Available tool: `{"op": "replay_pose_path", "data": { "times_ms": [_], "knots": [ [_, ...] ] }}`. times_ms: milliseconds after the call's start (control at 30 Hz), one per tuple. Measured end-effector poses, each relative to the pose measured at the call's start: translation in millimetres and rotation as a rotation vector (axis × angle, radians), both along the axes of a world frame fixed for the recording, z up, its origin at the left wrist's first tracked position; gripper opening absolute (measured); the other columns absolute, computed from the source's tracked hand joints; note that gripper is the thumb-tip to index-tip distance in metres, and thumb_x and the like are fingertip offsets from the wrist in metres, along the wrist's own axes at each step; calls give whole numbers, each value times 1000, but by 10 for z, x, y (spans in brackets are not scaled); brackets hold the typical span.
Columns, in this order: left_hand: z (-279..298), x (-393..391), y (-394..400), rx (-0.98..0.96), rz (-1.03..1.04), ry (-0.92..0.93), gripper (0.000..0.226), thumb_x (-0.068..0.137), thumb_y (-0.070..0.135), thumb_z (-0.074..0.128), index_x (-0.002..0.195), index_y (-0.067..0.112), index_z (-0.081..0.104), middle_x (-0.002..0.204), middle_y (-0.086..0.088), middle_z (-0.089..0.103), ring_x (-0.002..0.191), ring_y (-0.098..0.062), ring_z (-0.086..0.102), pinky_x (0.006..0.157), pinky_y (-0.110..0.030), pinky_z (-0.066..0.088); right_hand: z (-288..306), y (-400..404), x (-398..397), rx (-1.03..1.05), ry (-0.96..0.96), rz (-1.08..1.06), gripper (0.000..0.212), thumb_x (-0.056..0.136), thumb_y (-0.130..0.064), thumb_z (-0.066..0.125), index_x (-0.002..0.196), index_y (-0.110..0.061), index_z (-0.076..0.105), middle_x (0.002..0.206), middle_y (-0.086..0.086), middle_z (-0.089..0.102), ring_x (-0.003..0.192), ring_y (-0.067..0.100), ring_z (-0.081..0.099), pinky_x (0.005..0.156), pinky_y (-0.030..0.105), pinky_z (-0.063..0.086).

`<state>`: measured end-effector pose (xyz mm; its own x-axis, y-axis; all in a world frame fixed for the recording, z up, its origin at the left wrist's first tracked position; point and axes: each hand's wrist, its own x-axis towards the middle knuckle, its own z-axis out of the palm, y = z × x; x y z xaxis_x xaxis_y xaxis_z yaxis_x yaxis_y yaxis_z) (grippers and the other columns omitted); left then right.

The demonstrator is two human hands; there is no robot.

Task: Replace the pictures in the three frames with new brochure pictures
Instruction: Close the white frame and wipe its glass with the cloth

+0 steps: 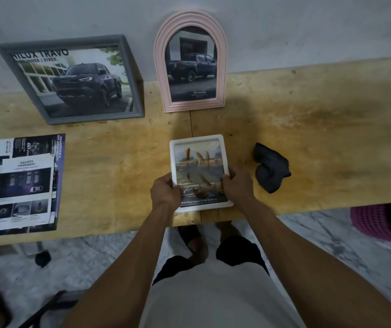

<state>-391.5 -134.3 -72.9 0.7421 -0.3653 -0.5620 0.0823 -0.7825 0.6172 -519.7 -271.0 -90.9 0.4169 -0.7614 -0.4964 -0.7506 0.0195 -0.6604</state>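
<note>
Head view, from my remote station. At the centre of the frame I see the white frame [200, 172] lying flat on the wooden worktop [308, 129], close to its near edge. It contains a brochure picture with yellow vehicles and a dark caption band at its lower end.

My left hand [165, 191] grips the frame's left edge, fingers curled around the rim. My right hand [238, 183] grips the right edge, thumb lying on the front face. Both hands are clamped on this 1 frame at its lower half.

At 10 o'clock, the grey frame [71, 79] leans tilted against the wall [308, 27] and shows a dark pickup truck under a printed title. At 12 o'clock, the pink arched frame [191, 61] stands upright against the same wall, with a dark pickup truck seen from the side. The 2 frames stand just beside each other, apart from the white frame.

At 9 o'clock, the loose brochure pages [24, 183] lie flat in an overlapping stack, the top sheet headed "SAFETY". At 3 o'clock, a crumpled dark cloth [270, 168] lies near my right hand, not touching it.

At 4 o'clock, below the worktop edge, part of a pink basket [376, 223] shows above the marbled floor [331, 245].
</note>
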Motion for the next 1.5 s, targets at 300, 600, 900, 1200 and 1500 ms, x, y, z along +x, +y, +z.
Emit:
{"op": "replay_pose_path", "data": {
  "times_ms": [300, 600, 900, 1200, 1500],
  "knots": [
    [20, -71, -23, -50, 31, -24, 42, 89, -9, 51, 121, 13, 67, 91, -3, 69, 78, -19, 64, 51, -16, 48, 71, -25, -22, -20, -64, 40, 28, 90, -5, 54, 116, -12, 66, 96, 2, 63, 84, 17, 56, 57, 15, 37],
    [-229, 60, 59, 103, -213, -384, 50, 97, 42, 41, 141, 18, 44, 132, -19, 46, 121, -41, 41, 90, -51, 44, 85, -321, -139, -519, 201, 44, 34, 94, -14, 49, 126, -14, 60, 128, 13, 54, 114, 38, 47, 85, 48, 42],
    [-336, 135, 157, 208, -454, -475, 55, 101, 52, 15, 154, 38, 20, 156, -9, 26, 144, -37, 19, 109, -64, 25, -189, -595, -447, -452, 472, 111, 53, 95, -28, 50, 146, -30, 34, 155, 5, 25, 135, 43, 23, 101, 60, 36],
    [-378, 171, 185, 231, -429, -402, 50, 105, 52, 13, 154, 50, 4, 166, -2, 2, 151, -34, -4, 115, -69, 3, -167, -787, -290, -428, 244, -24, 39, 98, -11, 46, 137, -10, 51, 130, 18, 49, 112, 41, 46, 88, 46, 43],
    [-473, 118, 136, 237, -379, -372, 49, 104, 54, 9, 151, 55, -6, 167, 5, -8, 152, -27, -17, 112, -70, -10, 107, -441, 345, -672, -32, 327, 35, 103, -28, 40, 130, -14, 57, 118, 7, 65, 105, 31, 57, 73, 40, 47]
  ]
}}
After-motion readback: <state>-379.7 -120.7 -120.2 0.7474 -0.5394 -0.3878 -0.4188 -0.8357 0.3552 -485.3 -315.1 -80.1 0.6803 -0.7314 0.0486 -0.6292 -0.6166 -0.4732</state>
